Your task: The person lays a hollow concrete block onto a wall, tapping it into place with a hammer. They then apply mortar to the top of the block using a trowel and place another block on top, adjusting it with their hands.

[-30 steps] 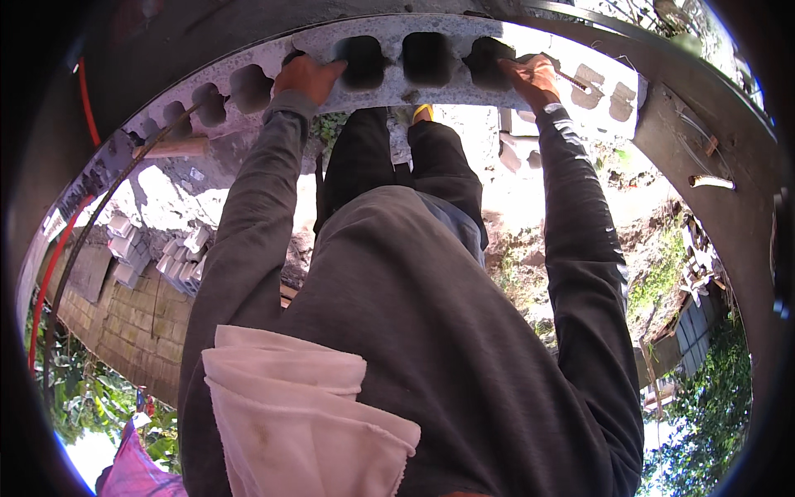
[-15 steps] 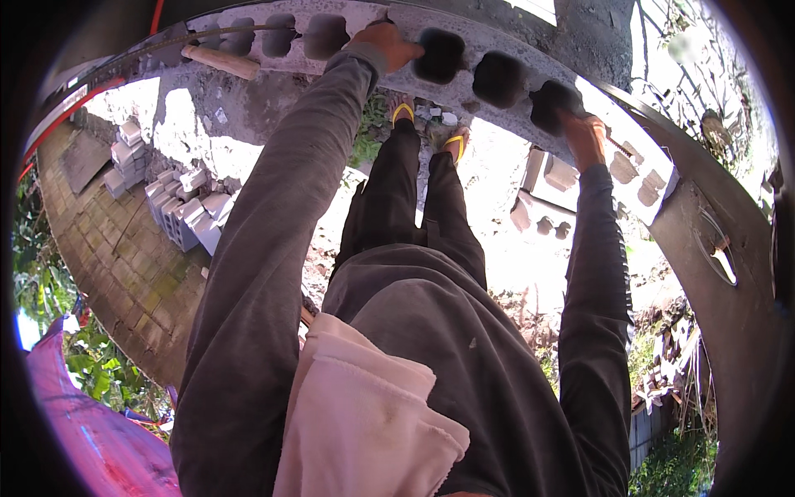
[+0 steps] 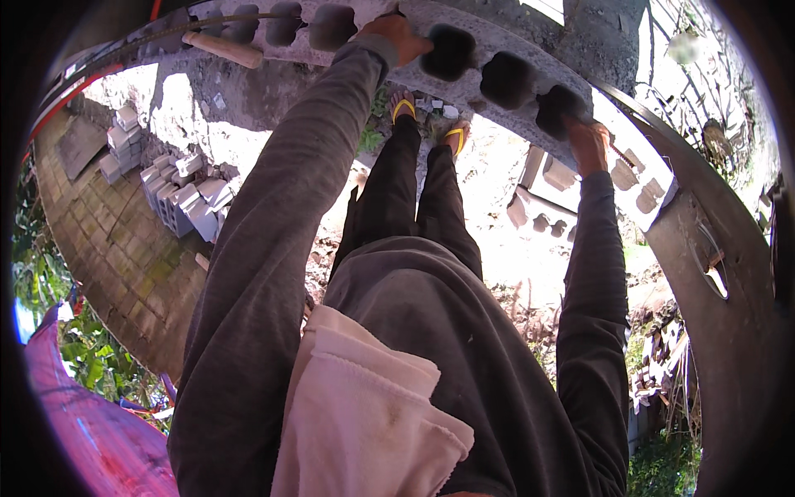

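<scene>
A row of grey hollow concrete blocks (image 3: 414, 70) runs across the top of the view, with dark rounded holes along it. My left hand (image 3: 393, 37) is closed on the block between two holes, its fingertips hidden beyond the edge. Farther right, my right hand (image 3: 588, 145) grips the row's near edge at another hole, its fingers partly lost in the dark opening. A thin rust-coloured rod (image 3: 621, 156) sticks out beside the right hand. Where one block ends and its neighbour begins is hard to make out.
A wooden stick (image 3: 222, 50) lies along the blocks at the upper left. Stacked grey blocks (image 3: 178, 195) stand on brick paving (image 3: 124, 257). More hollow blocks (image 3: 542, 217) lie below the right hand. My feet in yellow-strapped sandals (image 3: 403, 109) stand near the row. A pale cloth (image 3: 373, 406) hangs before me.
The view has shifted slightly. Both hands keep their places on the blocks, with no clear movement of the blocks.
</scene>
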Demonstrator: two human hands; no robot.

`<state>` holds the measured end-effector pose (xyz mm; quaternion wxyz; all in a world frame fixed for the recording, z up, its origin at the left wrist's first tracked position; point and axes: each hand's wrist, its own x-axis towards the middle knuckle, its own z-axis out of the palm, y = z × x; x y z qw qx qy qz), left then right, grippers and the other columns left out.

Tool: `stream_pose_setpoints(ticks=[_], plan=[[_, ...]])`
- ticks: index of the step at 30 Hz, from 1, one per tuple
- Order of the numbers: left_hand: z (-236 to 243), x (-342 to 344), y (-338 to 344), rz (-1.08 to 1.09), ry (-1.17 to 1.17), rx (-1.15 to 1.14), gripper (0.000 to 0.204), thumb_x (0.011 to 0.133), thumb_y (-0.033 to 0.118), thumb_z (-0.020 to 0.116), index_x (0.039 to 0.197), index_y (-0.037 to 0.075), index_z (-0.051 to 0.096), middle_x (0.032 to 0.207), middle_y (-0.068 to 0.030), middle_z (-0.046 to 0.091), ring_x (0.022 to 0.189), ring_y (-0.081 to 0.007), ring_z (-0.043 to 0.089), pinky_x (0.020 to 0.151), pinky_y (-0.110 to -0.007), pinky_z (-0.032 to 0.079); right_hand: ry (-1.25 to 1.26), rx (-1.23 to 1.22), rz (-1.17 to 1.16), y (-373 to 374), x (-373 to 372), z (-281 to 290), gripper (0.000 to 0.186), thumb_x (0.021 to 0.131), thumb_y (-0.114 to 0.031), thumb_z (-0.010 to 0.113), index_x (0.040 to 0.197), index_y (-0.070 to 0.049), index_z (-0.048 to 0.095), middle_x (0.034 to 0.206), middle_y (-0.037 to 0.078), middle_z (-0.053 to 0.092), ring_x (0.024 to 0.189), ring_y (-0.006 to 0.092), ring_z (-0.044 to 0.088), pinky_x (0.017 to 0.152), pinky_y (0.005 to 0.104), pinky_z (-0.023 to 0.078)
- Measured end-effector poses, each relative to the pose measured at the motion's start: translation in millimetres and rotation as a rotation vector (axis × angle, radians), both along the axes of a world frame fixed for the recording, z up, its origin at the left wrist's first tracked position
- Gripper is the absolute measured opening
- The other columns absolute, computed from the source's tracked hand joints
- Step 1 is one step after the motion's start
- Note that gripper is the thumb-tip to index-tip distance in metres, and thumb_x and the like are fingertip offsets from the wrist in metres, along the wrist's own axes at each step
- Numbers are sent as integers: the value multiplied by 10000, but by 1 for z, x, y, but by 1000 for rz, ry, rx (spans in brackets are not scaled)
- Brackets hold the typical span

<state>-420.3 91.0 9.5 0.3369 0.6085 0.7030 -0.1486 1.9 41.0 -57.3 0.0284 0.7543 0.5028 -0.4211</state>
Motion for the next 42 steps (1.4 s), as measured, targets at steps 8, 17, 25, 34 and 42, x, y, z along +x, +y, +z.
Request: stream_pose_setpoints(ticks=[8,17,25,34,42], plan=[[-30,-10,0,-30,-10,-28,585,847,541,681,1158,50,747,1218,-242,689,1143,-372,671,1018,-431,515,92,48,-106,2,-12,27,503,864,-450,753,911,48,711,830,129,719,747,181,648,700,379,498],[-12,3,1,3,3,-31,390,941,497,596,1198,247,750,1171,-212,698,1136,-363,671,1015,-449,512,-330,194,214,2,-18,65,576,884,-525,697,1012,36,711,907,197,725,903,298,701,824,416,524],[-21,-2,-11,11,40,26,557,868,544,666,1202,104,739,1259,-208,682,1171,-362,661,1020,-434,513,1168,504,-243,20,-153,155,371,1040,-239,566,735,-27,564,657,48,550,560,105,479,541,260,427],[-1,6,-8,141,75,34,538,817,534,718,1094,76,776,1172,-190,722,1102,-348,695,973,-420,543,1691,528,58,104,-235,79,348,984,-65,437,642,-47,373,577,27,328,485,109,303,462,286,233],[4,7,-9,163,13,11,590,829,556,697,1037,8,761,1072,-246,723,1035,-377,705,943,-449,544,1658,434,35,98,-247,76,300,960,-39,461,661,-36,455,581,23,380,492,103,331,477,286,263]])
